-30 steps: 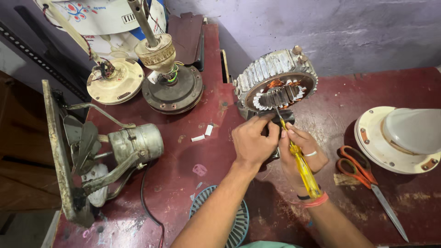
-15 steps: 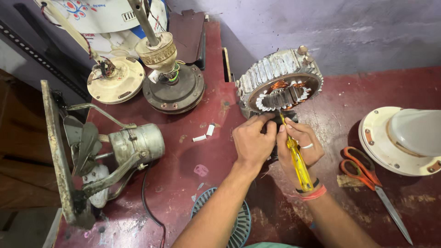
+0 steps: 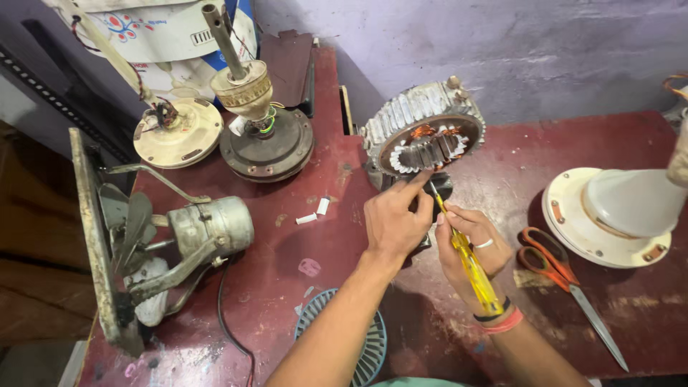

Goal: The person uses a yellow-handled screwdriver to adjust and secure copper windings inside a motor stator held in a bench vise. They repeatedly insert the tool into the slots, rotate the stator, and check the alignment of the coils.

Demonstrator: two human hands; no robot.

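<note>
Right hand grips yellow screwdriver, tip at stator six o'clock; left hand, loosely open, fingertips touching stator rim.

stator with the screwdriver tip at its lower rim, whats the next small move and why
Probably ease the yellow screwdriver tip a little further into the stator at its lower rim. The right hand already aims it there, and the left hand has a finger on that rim to steady it.

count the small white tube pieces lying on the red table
2: small white tube pieces side by side left of the left hand, one nearer the stator, one just left. More may be hidden.
</note>
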